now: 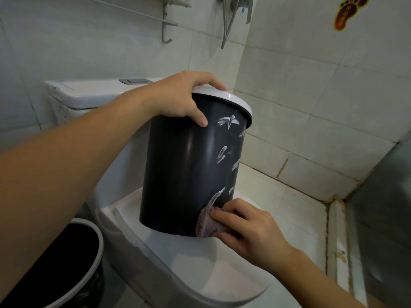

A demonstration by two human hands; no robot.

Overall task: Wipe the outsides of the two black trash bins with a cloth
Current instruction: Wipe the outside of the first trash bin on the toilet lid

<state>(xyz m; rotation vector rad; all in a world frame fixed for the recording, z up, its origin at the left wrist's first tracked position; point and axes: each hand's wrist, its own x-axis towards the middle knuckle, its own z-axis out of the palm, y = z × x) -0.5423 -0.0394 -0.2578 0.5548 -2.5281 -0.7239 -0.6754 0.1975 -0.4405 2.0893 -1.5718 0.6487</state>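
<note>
Closed white toilet lid (pixel 178 263) carries one black bin (pixel 189 170), upright. Second bin (pixel 73 263) stands on floor (pixel 295 207) left of toilet, partly cropped.

We look into a small bathroom walled with pale square wall tiles (pixel 333 90), their grout darkened near the corner. A white toilet (pixel 182 270) fills the middle, its cistern (pixel 89 92) carrying a grey flush button (pixel 133 80). Above hang a metal towel rack (pixel 165 21) and a shower hose (pixel 229 23). A footprint sticker (pixel 348 13) marks the right wall. The floor tiles (pixel 295 210) are pale, stained at the edges.
</note>
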